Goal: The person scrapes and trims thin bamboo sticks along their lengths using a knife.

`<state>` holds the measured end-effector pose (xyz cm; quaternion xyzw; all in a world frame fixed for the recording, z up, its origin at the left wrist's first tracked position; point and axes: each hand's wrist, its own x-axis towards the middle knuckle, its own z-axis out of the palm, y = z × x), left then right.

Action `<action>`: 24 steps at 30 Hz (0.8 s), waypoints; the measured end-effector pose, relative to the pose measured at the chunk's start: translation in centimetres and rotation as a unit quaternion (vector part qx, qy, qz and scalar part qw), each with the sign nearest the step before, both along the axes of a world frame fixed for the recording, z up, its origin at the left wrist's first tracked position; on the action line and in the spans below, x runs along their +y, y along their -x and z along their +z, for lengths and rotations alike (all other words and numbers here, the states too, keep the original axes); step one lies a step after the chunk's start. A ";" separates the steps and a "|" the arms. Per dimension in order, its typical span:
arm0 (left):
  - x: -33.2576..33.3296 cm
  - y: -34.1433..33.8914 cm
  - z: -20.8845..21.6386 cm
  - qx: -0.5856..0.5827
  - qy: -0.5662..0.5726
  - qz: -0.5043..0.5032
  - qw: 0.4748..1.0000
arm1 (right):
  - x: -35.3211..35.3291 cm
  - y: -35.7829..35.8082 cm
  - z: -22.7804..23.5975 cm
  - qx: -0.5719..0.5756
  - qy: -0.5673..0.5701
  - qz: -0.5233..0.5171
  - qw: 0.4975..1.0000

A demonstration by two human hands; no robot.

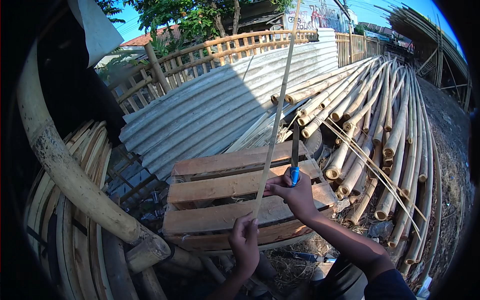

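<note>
A long thin bamboo strip [281,100] rises from my left hand [245,245], past the top of the picture. My left hand pinches its lower end between thumb and fingers. My right hand [296,197] is closed around the blue handle of a knife [295,150], whose long dark blade points away from me. Fingertips of that same hand reach the strip a little above my left hand; whether they grip it or only touch it I cannot tell. Both hands are over the near side of a slatted wooden bench [220,185].
Many bamboo poles [395,135] lie stacked to the right, with loose thin strips [370,162] across them. Corrugated sheets [200,115] lean on a bamboo fence [220,52] behind the bench. A thick bamboo pole [75,170] slants along the left, beside split bamboo slats [65,235].
</note>
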<state>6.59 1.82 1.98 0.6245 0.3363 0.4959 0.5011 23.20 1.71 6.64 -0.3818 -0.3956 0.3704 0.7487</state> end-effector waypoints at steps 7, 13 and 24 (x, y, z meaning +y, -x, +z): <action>0.3 -0.1 -0.4 0.024 -0.038 0.028 0.999 | 0.0 0.2 0.6 -0.011 0.003 -0.020 1.000; 0.0 -0.2 -0.4 0.030 -0.027 0.011 0.999 | -0.3 0.3 0.9 -0.031 0.016 -0.042 0.999; -0.4 -0.5 -0.4 -0.001 0.002 -0.001 1.000 | -0.2 -0.2 0.2 -0.170 0.088 -0.099 0.976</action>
